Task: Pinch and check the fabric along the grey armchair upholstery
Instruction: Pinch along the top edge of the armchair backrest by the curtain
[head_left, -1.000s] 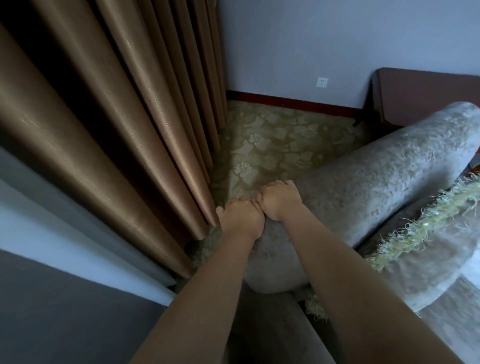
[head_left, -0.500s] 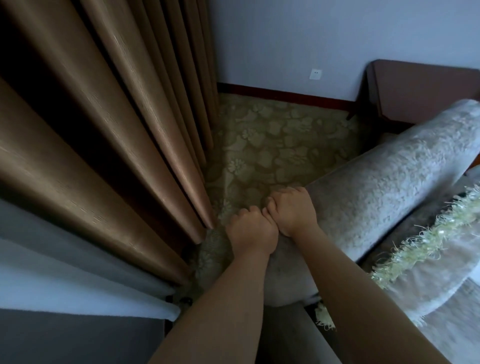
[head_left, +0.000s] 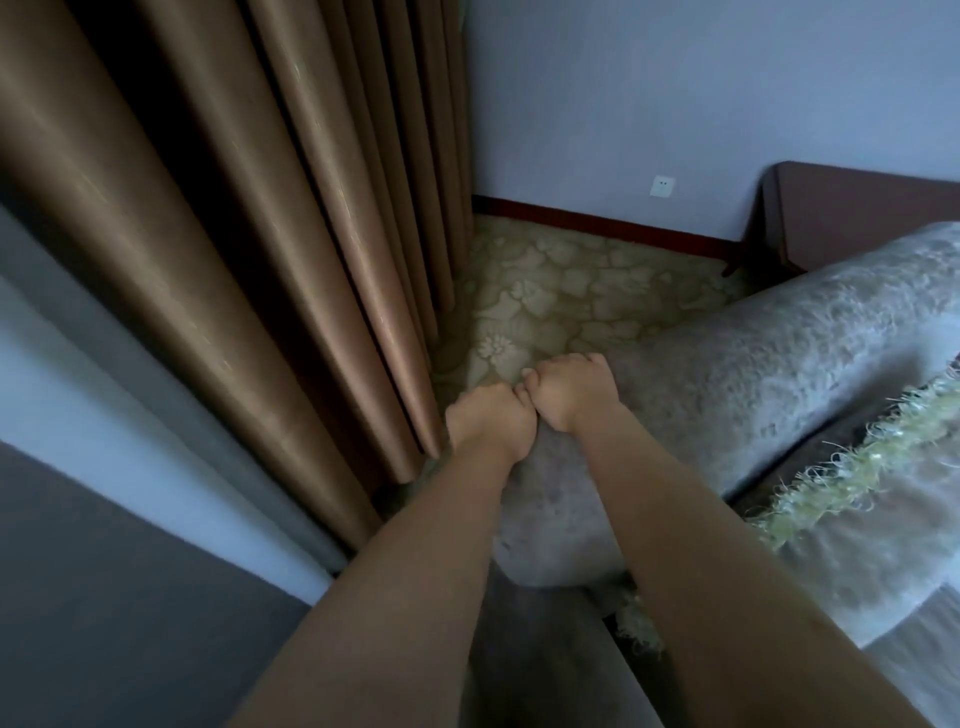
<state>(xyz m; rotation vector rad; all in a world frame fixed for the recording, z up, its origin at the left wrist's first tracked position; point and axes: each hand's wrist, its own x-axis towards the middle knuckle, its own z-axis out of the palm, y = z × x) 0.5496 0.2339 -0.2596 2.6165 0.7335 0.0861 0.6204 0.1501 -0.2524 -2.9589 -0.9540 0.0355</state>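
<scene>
The grey armchair (head_left: 753, 374) fills the right half of the view, its padded arm running from the lower middle up to the right. Both my hands sit side by side on the arm's outer left edge, thumbs touching. My left hand (head_left: 491, 423) curls its fingers over the edge and grips the grey fabric. Just beyond it, my right hand (head_left: 571, 389) grips the same fabric with curled fingers. The fingertips of both hands are hidden behind the edge.
Brown curtains (head_left: 291, 260) hang close on the left, almost touching the armchair's arm. A pale fringed throw (head_left: 857, 467) lies over the seat at the right. Patterned carpet (head_left: 561, 291) lies beyond, with a dark wooden table (head_left: 857, 208) by the back wall.
Both hands have stayed together on the arm's edge, gripping the fabric. The view has shifted slightly, and the hands sit a little further along the arm than a second ago.
</scene>
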